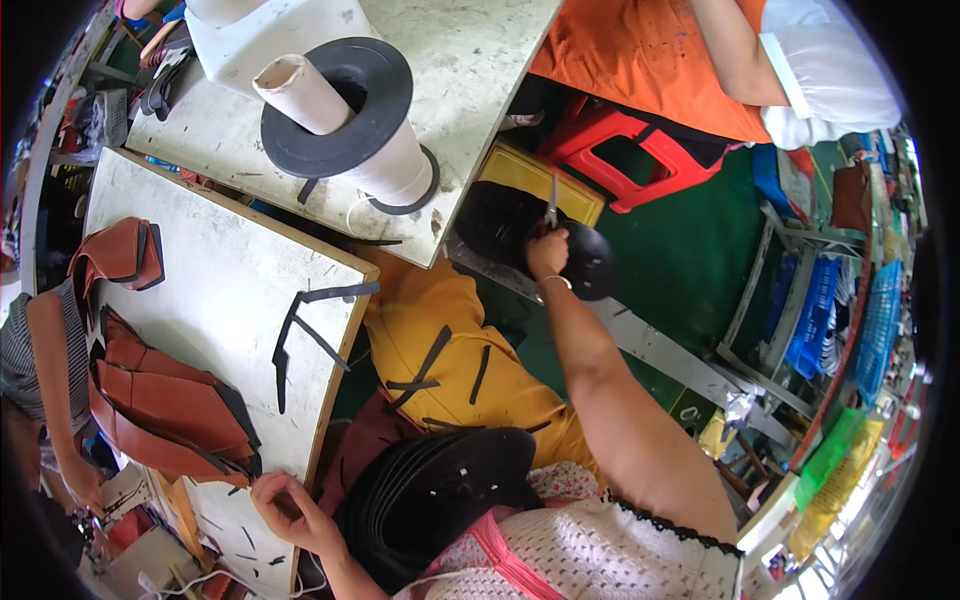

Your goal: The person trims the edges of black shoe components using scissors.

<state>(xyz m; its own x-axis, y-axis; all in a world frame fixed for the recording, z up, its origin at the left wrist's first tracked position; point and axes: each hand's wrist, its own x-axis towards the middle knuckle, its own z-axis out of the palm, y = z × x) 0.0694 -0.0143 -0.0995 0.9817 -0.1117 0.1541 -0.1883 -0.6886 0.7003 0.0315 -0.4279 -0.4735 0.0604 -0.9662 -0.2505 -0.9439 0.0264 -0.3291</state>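
My right hand is stretched out to the far right, closed around a pair of scissors with the blades pointing away from me. Below it are black rounded pieces beside a yellow box. At the near edge of the white table, my left hand has its fingers curled in a pinch; what lies between them is hidden. Its fingertips are close to the corner of a brown leather-like piece with black edging. A stack of black curved pieces rests on my lap.
Black strips lie scattered over my yellow-clad legs and the white table. A large spool stands on the farther table. One person sits on a red stool; another person's arm is at left.
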